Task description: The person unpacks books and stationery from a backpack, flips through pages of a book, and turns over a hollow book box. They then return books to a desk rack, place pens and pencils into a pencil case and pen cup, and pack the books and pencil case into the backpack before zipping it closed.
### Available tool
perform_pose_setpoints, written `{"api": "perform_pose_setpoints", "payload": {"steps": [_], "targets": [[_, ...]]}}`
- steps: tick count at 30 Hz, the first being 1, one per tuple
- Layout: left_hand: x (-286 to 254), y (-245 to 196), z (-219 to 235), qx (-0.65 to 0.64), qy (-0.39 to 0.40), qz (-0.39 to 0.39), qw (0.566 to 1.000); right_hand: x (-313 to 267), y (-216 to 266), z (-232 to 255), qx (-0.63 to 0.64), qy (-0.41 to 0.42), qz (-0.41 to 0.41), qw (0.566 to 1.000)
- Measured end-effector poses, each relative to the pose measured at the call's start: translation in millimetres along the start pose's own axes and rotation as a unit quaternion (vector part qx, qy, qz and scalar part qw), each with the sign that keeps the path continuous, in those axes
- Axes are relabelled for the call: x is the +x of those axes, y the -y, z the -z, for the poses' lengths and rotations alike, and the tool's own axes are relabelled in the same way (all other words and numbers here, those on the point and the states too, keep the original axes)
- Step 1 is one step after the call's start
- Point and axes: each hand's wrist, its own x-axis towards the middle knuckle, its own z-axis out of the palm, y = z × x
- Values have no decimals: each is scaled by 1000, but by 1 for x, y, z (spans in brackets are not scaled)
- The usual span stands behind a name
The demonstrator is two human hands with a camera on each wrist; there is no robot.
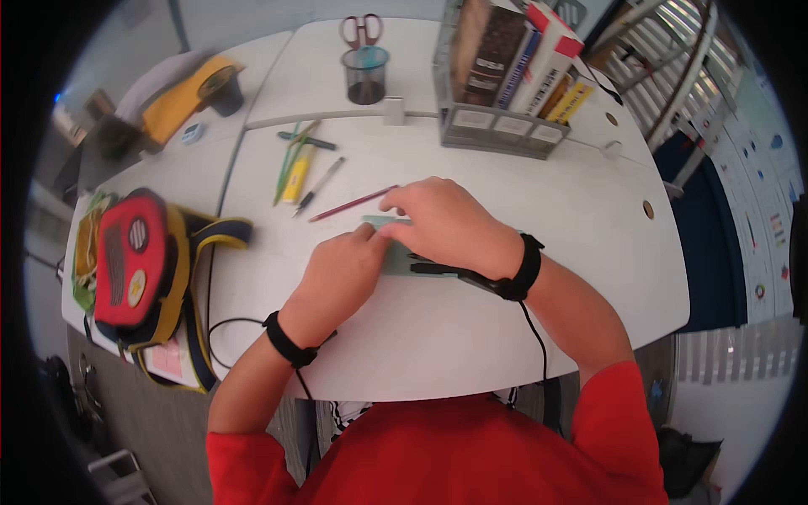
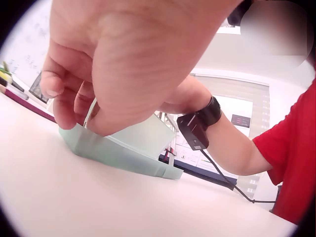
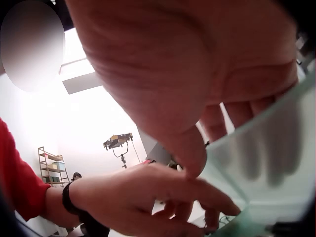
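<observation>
A pale green, translucent box with a raised flap lies on the table in front of me, mostly covered by my hands. My left hand pinches its edge at the left end, thumb on one side and fingers on the other. In the left wrist view the box wall rests along the tabletop. Over the box is my right hand, thumb close to the left hand's fingertips. Its fingers show through the clear green panel in the right wrist view, loosely bent, with a gap to the thumb.
Beyond the hands lie a dark red pencil, a pen and a yellow highlighter. Scissors stand in a mesh cup. A book rack stands back right, a red backpack left.
</observation>
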Motion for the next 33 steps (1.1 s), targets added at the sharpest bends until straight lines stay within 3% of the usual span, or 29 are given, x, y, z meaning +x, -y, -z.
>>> {"api": "perform_pose_setpoints", "payload": {"steps": [2, 4, 7, 10, 12, 14, 16, 19, 23, 26, 33], "targets": [[1, -5, 3, 4, -5, 15, 1000, -5, -9, 16, 16, 28, 86, 996], [-1, -9, 7, 12, 0, 10, 1000, -18, -17, 36, 3, 50, 53, 997], [-8, -11, 12, -15, -25, 13, 999, -47, -46, 58, 68, -3, -5, 998], [-18, -8, 23, -28, -14, 16, 999, -83, -77, 63, 188, -54, -147, 970], [-21, -14, 34, -93, 16, 15, 995, -106, -102, 57, 294, -84, -196, 932], [-24, -14, 40, -84, 32, 29, 996, -122, -116, 52, 333, -81, -221, 913], [-22, -16, 49, -103, 42, 41, 993, -135, -124, 47, 407, -64, -289, 864], [-15, -2, 65, -120, 46, 83, 988, -140, -130, 43, 450, -73, -272, 847], [11, 36, 67, -36, -8, 152, 988, -138, -125, 42, 472, -68, -262, 839], [31, 59, 51, 110, 0, 72, 991, -140, -126, 40, 449, -65, -269, 850], [64, 86, 12, 155, 29, 43, 987, -142, -132, 42, 456, -54, -260, 850]]}}
